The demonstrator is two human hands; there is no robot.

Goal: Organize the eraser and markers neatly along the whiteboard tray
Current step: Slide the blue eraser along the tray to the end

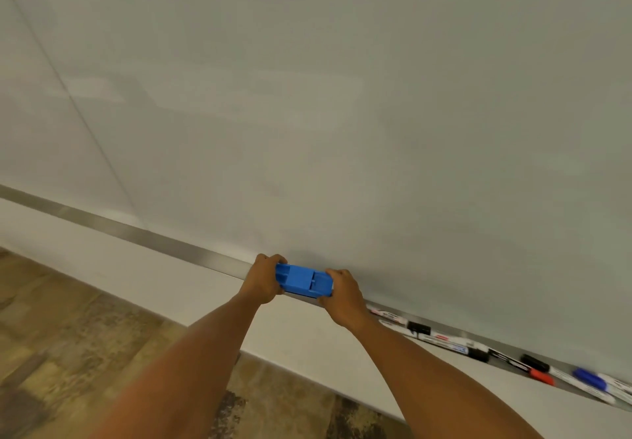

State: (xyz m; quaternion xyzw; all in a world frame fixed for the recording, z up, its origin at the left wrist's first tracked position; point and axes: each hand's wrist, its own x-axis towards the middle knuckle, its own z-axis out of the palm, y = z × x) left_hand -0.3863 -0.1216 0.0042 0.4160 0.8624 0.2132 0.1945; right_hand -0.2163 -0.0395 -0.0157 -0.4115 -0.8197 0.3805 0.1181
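Risk, eraser: the blue eraser [303, 280] is gripped only at its two short ends. If either hand lets go before it sits flat on the tray, it could tip off the front lip and drop to the floor [68, 329].
Risk, markers: the markers [478, 349] lie loose and at mixed angles in the tray [143, 233], just right of the right hand. My guess is that sliding the eraser that way would shove them into a pile or roll one over the edge.
Risk, view: the picture is soft with motion blur, so whether the eraser's base touches the tray or hangs just above it cannot be told.
Eraser position: against the bottom edge of the whiteboard [342, 113], over the tray, roughly mid-tray in view, long side running along the tray line.
Eraser vs hands: it lies between the two hands, one at each short end.
Left hand [263, 281]: curled closed round the eraser's left end, fingers over the top, thumb side toward the camera.
Right hand [340, 293]: closed on the right end, fingers wrapped over the far side.
Markers, state: black, red and blue caps visible; not yet lined up.
Tray left of the hands: bare metal strip, nothing on it that shows.
Step, judged: seating and squaring the eraser; the markers come after.
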